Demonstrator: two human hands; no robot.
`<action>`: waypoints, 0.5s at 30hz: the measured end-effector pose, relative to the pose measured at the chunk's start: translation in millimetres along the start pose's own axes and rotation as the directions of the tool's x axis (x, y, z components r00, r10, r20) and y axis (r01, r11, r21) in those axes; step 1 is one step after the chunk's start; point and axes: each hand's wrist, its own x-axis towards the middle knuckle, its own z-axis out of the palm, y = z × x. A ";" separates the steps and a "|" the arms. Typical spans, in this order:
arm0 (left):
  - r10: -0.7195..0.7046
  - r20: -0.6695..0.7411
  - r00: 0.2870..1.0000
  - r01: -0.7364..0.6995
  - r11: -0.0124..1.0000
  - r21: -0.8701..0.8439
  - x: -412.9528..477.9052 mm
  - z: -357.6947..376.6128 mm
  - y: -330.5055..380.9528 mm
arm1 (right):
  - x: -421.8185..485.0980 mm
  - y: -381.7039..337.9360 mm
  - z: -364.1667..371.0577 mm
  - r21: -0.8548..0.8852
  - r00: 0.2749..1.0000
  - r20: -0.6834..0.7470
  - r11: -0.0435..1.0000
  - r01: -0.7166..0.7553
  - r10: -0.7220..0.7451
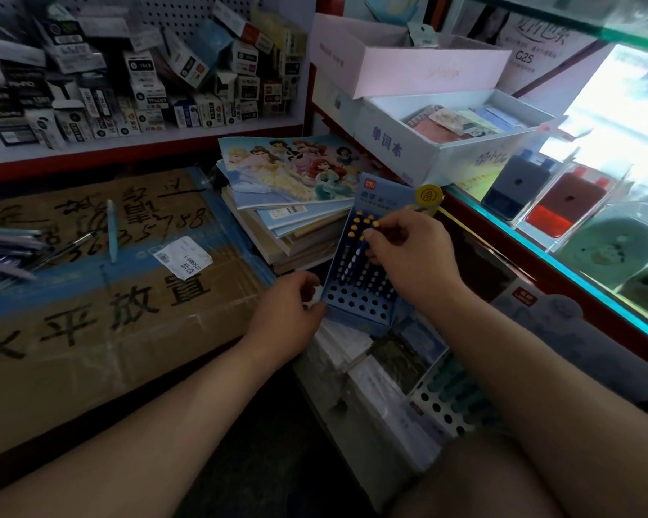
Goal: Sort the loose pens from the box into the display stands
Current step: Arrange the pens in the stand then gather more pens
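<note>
- Centrally, blue display stand (356, 304) leaning back on a stack of notebooks (277, 218), with a red "deli" badge at the top of its header card and a round yellow tag (429, 196) at the card's upper right corner.
- Left hand (289, 312) curled round the stand's lower left corner, gripping it.
- Right hand (408, 252) over the stand's upper rows, fingertips (371, 235) pinching a blue-and-white pen (358, 253) with its lower end down among the holes; yellow-capped pens (358, 220) standing just beside it.
- Loose pens lying on the cardboard carton (90, 349) at left: light-blue pen (112, 233) toward the far edge, black pen (66, 248) just beside it, wrapped bundle (4, 252) at the left edge.
- Carton top lettered "水平放置" in large black characters; handwritten digits farther back, upside down and only partly legible; white label (182, 257) near the right edge, apparently reading "0750889-1".
- White box (388, 142) marked "单词本" in blue just above the notebooks; "G25" on a package (523, 56) behind it.
- Second stand (438, 405), white and perforated, holding teal pens, just beside the right forearm.
- Room for movement: a wide stretch of printed cardboard between the loose pens and the blue stand; teal-edged glass counter (577, 263) close on the right; red-edged shelf of small boxes (128, 87) at the back.
</note>
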 end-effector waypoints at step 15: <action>0.057 0.020 0.998 -0.059 0.992 0.113 13.8 21.9 -7.8 | 3.5 -4.2 11.7 -0.205 0.993 0.099 0.975 0.086 -0.066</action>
